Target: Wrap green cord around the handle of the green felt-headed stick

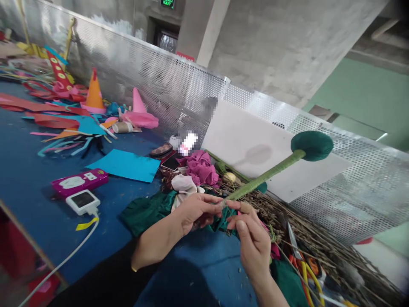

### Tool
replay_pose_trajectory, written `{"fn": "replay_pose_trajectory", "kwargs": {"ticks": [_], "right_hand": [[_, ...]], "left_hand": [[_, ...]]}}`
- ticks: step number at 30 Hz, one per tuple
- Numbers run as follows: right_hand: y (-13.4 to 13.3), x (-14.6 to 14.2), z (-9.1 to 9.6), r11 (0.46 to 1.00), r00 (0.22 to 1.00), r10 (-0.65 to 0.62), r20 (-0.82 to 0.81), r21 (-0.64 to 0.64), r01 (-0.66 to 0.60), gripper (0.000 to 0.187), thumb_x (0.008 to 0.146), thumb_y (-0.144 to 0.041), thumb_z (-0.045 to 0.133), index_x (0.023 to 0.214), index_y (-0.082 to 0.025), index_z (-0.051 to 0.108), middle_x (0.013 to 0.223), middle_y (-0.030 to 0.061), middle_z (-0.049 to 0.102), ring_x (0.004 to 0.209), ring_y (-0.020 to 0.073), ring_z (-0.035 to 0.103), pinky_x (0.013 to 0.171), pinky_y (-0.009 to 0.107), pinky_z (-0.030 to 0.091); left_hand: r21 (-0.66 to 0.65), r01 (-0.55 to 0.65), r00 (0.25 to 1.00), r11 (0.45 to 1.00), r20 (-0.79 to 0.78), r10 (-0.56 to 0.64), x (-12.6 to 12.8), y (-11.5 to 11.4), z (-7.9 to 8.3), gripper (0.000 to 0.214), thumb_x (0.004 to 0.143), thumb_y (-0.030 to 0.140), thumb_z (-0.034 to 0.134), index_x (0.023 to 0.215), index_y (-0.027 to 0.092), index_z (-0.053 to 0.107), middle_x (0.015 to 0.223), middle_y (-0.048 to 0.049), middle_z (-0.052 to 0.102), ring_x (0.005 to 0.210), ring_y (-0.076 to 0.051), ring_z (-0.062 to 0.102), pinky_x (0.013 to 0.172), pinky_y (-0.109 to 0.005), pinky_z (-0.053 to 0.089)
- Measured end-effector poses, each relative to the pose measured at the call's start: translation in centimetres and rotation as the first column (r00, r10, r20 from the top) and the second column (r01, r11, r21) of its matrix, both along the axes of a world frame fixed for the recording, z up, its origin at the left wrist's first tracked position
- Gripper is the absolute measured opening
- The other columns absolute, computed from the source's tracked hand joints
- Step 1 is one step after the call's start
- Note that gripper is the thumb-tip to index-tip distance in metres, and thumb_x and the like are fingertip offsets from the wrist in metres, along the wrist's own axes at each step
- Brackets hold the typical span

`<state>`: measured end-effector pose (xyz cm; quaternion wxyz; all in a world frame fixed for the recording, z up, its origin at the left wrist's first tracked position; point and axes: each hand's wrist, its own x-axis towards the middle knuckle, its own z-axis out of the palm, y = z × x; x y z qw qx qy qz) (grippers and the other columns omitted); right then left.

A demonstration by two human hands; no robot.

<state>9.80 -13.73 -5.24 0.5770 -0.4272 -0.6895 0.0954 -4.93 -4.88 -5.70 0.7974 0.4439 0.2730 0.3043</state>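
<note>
A stem wrapped in light green (266,175) slants up to the right and ends in a round dark green fabric head (312,146). My left hand (198,211) is closed around the stem's lower end, which shows pale between the fingertips. Close beside it, my right hand (254,238) has its thumb and fingers drawn together at the stem's base. Whatever lies in that pinch is too small to make out. Below and behind my hands are dark green cloth (148,211), white cloth (183,186) and crumpled magenta material (201,167).
Dry twigs (306,224) lie along a perforated metal barrier (179,85). Scissors (294,241) and yellow-handled pliers (309,277) rest at right. On the blue table stand a purple case (79,182), a white corded device (82,201), a blue sheet (124,165) and cones (94,94).
</note>
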Motion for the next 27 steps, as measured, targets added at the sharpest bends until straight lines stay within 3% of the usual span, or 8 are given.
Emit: {"fn": "replay_pose_trajectory", "kwargs": {"ticks": [3, 6, 9, 18, 23, 27], "right_hand": [[0.3, -0.8, -0.7, 0.969, 0.939, 0.231, -0.256, -0.028, -0.246, 0.034, 0.1, -0.03, 0.038, 0.072, -0.021, 0.057, 0.076, 0.0047, 0.06, 0.081, 0.0206, 0.059, 0.072, 0.035, 0.046], [0.6, -0.9, -1.7, 0.979, 0.911, 0.157, -0.381, -0.058, -0.193, 0.041, 0.1, -0.03, 0.038, 0.062, -0.02, 0.046, 0.055, -0.0022, 0.043, 0.055, 0.0135, 0.044, 0.053, 0.026, 0.035], [0.5, -0.7, -2.4, 0.995, 0.937, 0.021, -0.347, -0.086, -0.054, 0.042, 0.099, -0.028, 0.042, 0.059, -0.02, 0.039, 0.056, -0.0035, 0.037, 0.053, 0.0116, 0.034, 0.049, 0.026, 0.026], [-0.5, -1.5, -2.4, 0.992, 0.993, -0.118, -0.014, -0.037, 0.117, 0.036, 0.099, -0.021, 0.04, 0.063, -0.019, 0.043, 0.059, -0.0032, 0.042, 0.054, 0.0106, 0.04, 0.053, 0.025, 0.03], [0.0, -0.2, -0.4, 0.995, 0.997, 0.035, -0.067, -0.095, -0.042, 0.032, 0.099, -0.021, 0.039, 0.071, -0.02, 0.054, 0.073, 0.0021, 0.062, 0.075, 0.0159, 0.06, 0.068, 0.026, 0.045], [0.8, 1.2, 0.4, 0.991, 1.0, -0.015, 0.006, -0.131, 0.015, 0.028, 0.096, -0.022, 0.046, 0.075, -0.02, 0.064, 0.093, 0.0063, 0.067, 0.092, 0.019, 0.064, 0.077, 0.028, 0.048]], "left_hand": [[0.001, -0.002, 0.999, 1.0, -0.04, 0.002, 0.2, -0.2, -0.1, 0.051, 0.054, 0.032, 0.083, 0.099, 0.011, 0.072, 0.057, 0.002, 0.061, 0.034, -0.004, 0.042, 0.034, -0.018, 0.021], [0.018, 0.031, 0.996, 0.999, -0.087, -0.029, 0.3, -0.5, 0.2, 0.039, 0.051, 0.026, 0.08, 0.086, 0.01, 0.073, 0.061, -0.0002, 0.064, 0.036, -0.005, 0.045, 0.033, -0.018, 0.021], [0.047, 0.041, 0.989, 0.998, -0.141, -0.034, 0.2, -0.6, 0.7, 0.03, 0.05, 0.02, 0.076, 0.078, 0.01, 0.072, 0.053, 0.0019, 0.059, 0.035, -0.005, 0.043, 0.033, -0.018, 0.021], [0.24, -0.017, 0.948, 0.971, -0.305, 0.092, 1.3, -1.0, 0.1, 0.034, 0.06, 0.018, 0.067, 0.093, 0.011, 0.066, 0.054, 0.0047, 0.057, 0.037, -0.006, 0.039, 0.038, -0.019, 0.026], [0.514, 0.007, 0.863, 0.858, -0.437, 0.255, 1.8, -1.6, -0.5, 0.02, 0.062, 0.012, 0.065, 0.081, 0.015, 0.067, 0.067, 0.0008, 0.065, 0.058, -0.013, 0.054, 0.054, -0.023, 0.038], [0.681, 0.093, 0.767, 0.726, -0.515, 0.384, 1.5, -2.2, -0.3, 0.016, 0.066, 0.013, 0.063, 0.08, 0.019, 0.068, 0.076, -0.001, 0.069, 0.073, -0.019, 0.061, 0.061, -0.027, 0.035]]}}
